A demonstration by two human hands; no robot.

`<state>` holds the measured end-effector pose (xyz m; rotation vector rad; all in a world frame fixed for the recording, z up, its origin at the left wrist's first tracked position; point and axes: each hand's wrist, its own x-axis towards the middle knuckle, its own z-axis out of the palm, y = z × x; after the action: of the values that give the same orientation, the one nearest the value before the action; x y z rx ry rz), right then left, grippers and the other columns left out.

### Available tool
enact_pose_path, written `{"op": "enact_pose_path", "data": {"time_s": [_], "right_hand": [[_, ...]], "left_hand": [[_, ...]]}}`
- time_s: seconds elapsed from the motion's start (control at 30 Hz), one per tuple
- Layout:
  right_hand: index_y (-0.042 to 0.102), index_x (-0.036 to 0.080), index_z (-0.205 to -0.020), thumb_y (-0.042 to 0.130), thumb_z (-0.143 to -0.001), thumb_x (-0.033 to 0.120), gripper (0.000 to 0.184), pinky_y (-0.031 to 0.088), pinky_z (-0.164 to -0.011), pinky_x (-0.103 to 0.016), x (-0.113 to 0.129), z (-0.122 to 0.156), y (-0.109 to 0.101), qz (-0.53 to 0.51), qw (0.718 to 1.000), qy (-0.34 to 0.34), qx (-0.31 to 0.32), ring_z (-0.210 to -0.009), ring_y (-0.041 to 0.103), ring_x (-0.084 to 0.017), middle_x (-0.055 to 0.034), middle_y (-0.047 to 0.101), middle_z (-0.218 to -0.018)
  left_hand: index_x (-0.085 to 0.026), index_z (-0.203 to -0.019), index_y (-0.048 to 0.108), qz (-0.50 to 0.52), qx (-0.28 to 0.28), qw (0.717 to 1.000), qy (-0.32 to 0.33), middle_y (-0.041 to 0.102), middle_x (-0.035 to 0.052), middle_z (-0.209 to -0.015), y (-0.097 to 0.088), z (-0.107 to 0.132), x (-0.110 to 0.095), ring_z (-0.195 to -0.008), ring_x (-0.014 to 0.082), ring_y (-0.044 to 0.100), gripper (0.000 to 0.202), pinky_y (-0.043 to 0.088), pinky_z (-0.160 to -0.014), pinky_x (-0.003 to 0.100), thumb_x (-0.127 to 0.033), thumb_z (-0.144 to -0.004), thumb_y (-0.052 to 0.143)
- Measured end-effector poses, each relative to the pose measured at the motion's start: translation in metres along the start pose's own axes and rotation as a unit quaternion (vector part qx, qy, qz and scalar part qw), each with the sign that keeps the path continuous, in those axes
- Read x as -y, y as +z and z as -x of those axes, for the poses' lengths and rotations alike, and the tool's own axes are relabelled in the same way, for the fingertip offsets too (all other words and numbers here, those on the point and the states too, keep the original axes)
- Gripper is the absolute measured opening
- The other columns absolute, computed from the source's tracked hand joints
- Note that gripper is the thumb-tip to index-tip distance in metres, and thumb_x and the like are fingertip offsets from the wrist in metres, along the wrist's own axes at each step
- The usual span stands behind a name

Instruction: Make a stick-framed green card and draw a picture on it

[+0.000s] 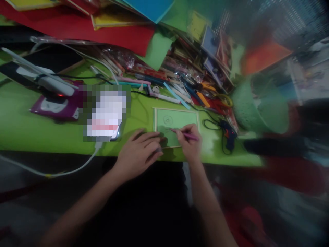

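A light green card [180, 116] edged with thin pale sticks lies near the table's front edge. Drawn on its upper left is a small flower-like circle [168, 120]. My right hand [190, 142] pinches a purple pen [189, 136], its tip at the card's surface just under the drawing, beside a short dark line. My left hand [141, 149] rests with fingers stretched out at the card's lower left corner, holding nothing. To the left of the card a phone [108, 113], its screen blurred out, is plugged into a white cable [98, 147].
A dark blue glue gun [228, 135] with a black cord lies right of the card, before a green bucket [262, 104]. Behind are pens [167, 98], orange-handled pliers [203, 97] and coloured sheets [118, 37]. A purple power socket box [55, 106] sits at left.
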<state>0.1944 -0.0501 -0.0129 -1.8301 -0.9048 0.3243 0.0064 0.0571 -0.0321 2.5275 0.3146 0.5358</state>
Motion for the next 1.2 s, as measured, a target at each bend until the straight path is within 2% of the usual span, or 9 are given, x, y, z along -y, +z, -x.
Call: {"op": "enact_pose_path", "data": {"time_s": [0.27,0.5,0.67,0.83,1.2], "right_hand": [[0.056,0.025,-0.084,0.066,-0.086,0.028,0.011,0.055,-0.065,-0.028,-0.005,-0.0006,0.0022,-0.033,0.999,0.004,-0.043,-0.073,0.068,-0.015,0.0048,0.06,-0.074],[0.055,0.025,-0.084,0.067,-0.086,0.028,0.012,0.053,-0.063,-0.028,-0.0076,0.0001,0.0006,-0.024,0.998,-0.002,-0.053,-0.069,0.062,-0.013,0.0051,0.06,-0.073],[0.057,0.024,-0.085,0.069,-0.086,0.031,0.014,0.05,-0.061,-0.027,-0.0054,0.0014,-0.0026,-0.043,0.999,0.028,-0.001,-0.066,0.061,-0.013,0.0049,0.062,-0.073],[0.06,0.024,-0.086,0.071,-0.088,0.033,0.014,0.049,-0.06,-0.027,-0.002,0.0018,-0.005,-0.034,0.998,0.023,0.053,-0.066,0.062,-0.012,0.0044,0.064,-0.074],[0.06,0.023,-0.086,0.071,-0.087,0.034,0.015,0.05,-0.061,-0.027,0.0011,-0.0003,-0.0037,-0.018,0.998,0.022,0.054,-0.067,0.064,-0.013,0.0035,0.065,-0.074]], "left_hand": [[-0.025,-0.098,0.068,0.01,-0.008,1.0,-0.001,0.078,0.0008,-0.126,0.0001,-0.0003,0.0001,-0.132,0.0266,0.064,0.022,0.04,-0.119,0.054,-0.035,-0.106,0.051],[-0.024,-0.1,0.068,0.007,-0.008,1.0,0.0,0.078,0.0014,-0.125,-0.0001,-0.0006,-0.0004,-0.131,0.0275,0.065,0.021,0.042,-0.117,0.056,-0.034,-0.107,0.051],[-0.024,-0.099,0.069,0.013,-0.007,1.0,-0.004,0.078,0.0017,-0.126,0.0014,0.0004,0.0002,-0.133,0.0277,0.064,0.02,0.04,-0.119,0.056,-0.034,-0.106,0.053],[-0.025,-0.095,0.066,0.008,-0.005,1.0,0.001,0.078,0.0012,-0.124,0.0017,0.0012,0.0008,-0.133,0.0274,0.063,0.023,0.04,-0.12,0.056,-0.036,-0.107,0.051],[-0.024,-0.094,0.065,0.008,-0.008,1.0,0.001,0.078,0.0009,-0.124,0.0007,0.0003,-0.0001,-0.132,0.0267,0.064,0.022,0.039,-0.12,0.053,-0.036,-0.107,0.051]]}}
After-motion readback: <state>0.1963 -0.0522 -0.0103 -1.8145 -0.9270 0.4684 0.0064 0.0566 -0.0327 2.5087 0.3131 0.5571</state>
